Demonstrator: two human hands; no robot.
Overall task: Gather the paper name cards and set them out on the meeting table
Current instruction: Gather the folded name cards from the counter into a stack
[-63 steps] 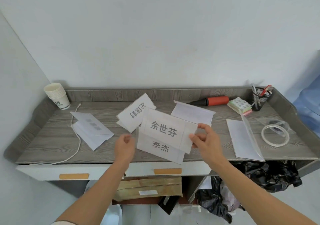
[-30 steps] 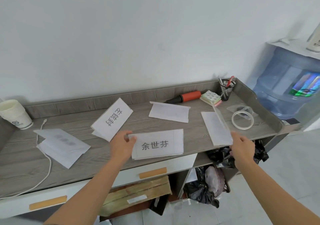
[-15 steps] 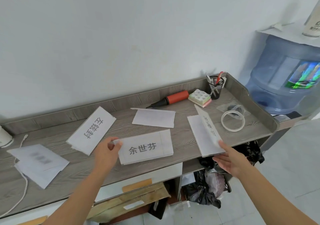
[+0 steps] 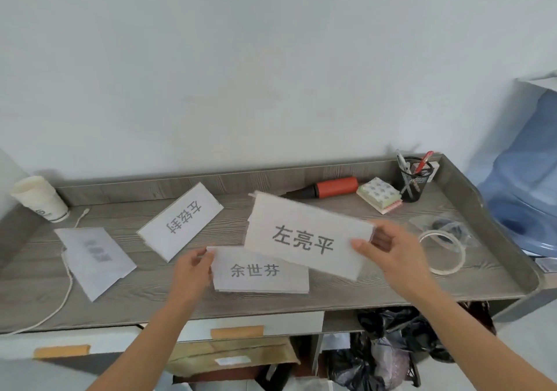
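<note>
Two hands out over grey desk [image 4: 331, 297]. Left hand [image 4: 193, 273], near 7 o'clock, pinching left edge of card reading 余世芬 [image 4: 259, 270], flat on desk. Right hand [image 4: 388, 249], near 4 o'clock, gripping card reading 左亮平 [image 4: 304, 238], half a second ago at desk's right, now lifted, overlapping the first.

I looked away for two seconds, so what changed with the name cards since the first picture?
The right hand let go of the stack, took the card printed 左亮平 from the desk's right side and carried it left over the stack. The left hand keeps holding the 余世芬 card. The 左铉封 card and tape ring stayed put.
</note>
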